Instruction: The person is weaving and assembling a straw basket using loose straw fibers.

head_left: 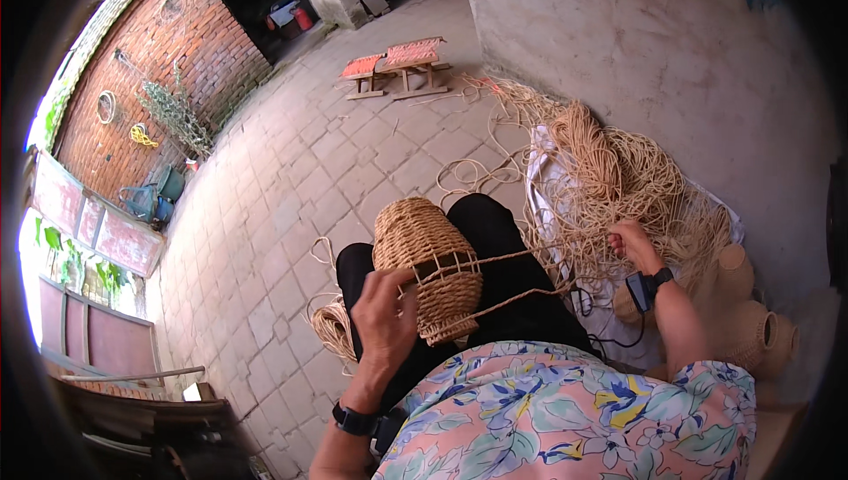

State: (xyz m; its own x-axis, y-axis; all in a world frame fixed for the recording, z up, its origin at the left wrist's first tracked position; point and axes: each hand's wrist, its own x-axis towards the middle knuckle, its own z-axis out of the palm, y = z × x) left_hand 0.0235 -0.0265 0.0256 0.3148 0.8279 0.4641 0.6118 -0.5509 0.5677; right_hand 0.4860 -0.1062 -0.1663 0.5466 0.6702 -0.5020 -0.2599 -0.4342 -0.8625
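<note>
Fingers of the left hand (383, 308) bend in against the side of the woven basket (415, 226), right by the dark gap where pale strands cross; the tips tuck in at the weave, so I can't tell how tightly they pinch or whether they have a strand between them. Over on the right, the right hand (629, 241) is curled into a loose fist, little space showing inside it, and it appears to have hold of the cord (521, 254) running out from the basket. That line looks straight, so the hand is probably out wide to keep it taut, while the left steadies the work at the other end. And the basket itself? It lies tilted on the lap, across the black trousers (545, 314), the thighs seemingly serving as its cradle. It's touching the left fingertips, just to their right, and well apart from the right fist. A second, lower cord (521, 302) slants off the basket's near end toward the rope heap (609, 166), which sits on a white sheet (540, 175) beside the right knee, presumably for easy reach.
</note>
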